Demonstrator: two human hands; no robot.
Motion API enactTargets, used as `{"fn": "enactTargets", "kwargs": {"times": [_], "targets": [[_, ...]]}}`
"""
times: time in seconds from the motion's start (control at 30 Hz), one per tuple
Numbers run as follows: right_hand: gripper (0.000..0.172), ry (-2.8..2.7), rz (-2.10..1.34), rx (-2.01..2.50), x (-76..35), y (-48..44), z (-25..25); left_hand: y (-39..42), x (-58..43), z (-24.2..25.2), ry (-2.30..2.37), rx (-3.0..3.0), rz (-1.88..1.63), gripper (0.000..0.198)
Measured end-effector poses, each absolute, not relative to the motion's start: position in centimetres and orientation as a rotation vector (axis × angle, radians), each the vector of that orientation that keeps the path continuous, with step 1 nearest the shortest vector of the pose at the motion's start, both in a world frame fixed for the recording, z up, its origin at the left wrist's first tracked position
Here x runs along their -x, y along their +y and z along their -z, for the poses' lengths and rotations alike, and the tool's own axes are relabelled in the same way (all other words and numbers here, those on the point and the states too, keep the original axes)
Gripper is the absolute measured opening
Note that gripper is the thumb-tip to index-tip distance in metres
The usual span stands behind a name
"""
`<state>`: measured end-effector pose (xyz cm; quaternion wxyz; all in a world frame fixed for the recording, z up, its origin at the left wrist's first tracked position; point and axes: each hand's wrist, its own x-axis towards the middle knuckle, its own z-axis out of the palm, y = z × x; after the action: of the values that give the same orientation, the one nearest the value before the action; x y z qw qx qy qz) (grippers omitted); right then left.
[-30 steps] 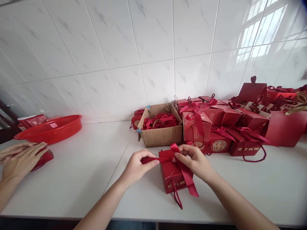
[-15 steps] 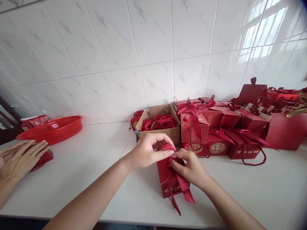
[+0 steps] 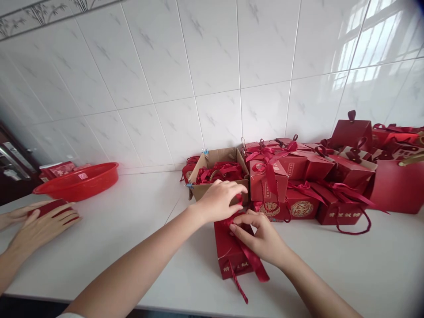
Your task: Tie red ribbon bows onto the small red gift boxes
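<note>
White tiles back a white counter [image 3: 132, 221] where stacked red boxes [image 3: 298, 176] bear gold emblems too small to read, and the left hand [image 3: 218, 201] and right hand [image 3: 261, 238] pinch ribbon [image 3: 253, 260] atop a gold-lettered red gift box [image 3: 230, 254] at front centre.

Small red gift box [image 3: 228, 251] upright on the white counter, red ribbon [image 3: 255, 265] trailing down its front
</note>
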<state>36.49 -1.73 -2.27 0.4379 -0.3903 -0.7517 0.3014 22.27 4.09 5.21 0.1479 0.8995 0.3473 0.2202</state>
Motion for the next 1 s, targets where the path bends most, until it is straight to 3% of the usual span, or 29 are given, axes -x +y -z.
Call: {"fn": "enactTargets", "kwargs": {"times": [0.13,0.2,0.33,0.5,0.67,0.83,1.0], "targets": [[0.025,-1.837,-0.800,0.941,-36.5,-1.7,2.2,3.5,-20.2,-4.1,1.108,-2.566,-0.912,0.011],[0.026,-1.818,-0.836,0.930,-36.5,-1.7,2.1,3.1,-19.1,-3.7,1.214,-2.404,-1.032,0.027],[0.027,-1.798,-0.874,0.919,-36.6,-1.6,2.1,1.9,-17.5,-2.8,1.183,-2.115,-0.810,0.043],[0.027,-1.790,-0.868,0.941,-36.5,-1.6,2.2,0.7,-17.5,-1.6,1.027,-1.962,-0.873,0.020],[0.027,-1.785,-0.871,0.952,-36.5,-1.8,2.1,0.4,-17.4,-1.3,0.957,-1.860,-0.878,0.011],[0.027,-1.793,-0.867,0.948,-36.4,-1.8,2.1,0.4,-17.4,-1.0,0.913,-1.930,-0.868,0.022],[0.011,-1.631,-1.052,0.849,-36.1,-2.0,2.5,0.4,-18.0,-0.6,0.925,-1.954,-0.977,0.009]]}}
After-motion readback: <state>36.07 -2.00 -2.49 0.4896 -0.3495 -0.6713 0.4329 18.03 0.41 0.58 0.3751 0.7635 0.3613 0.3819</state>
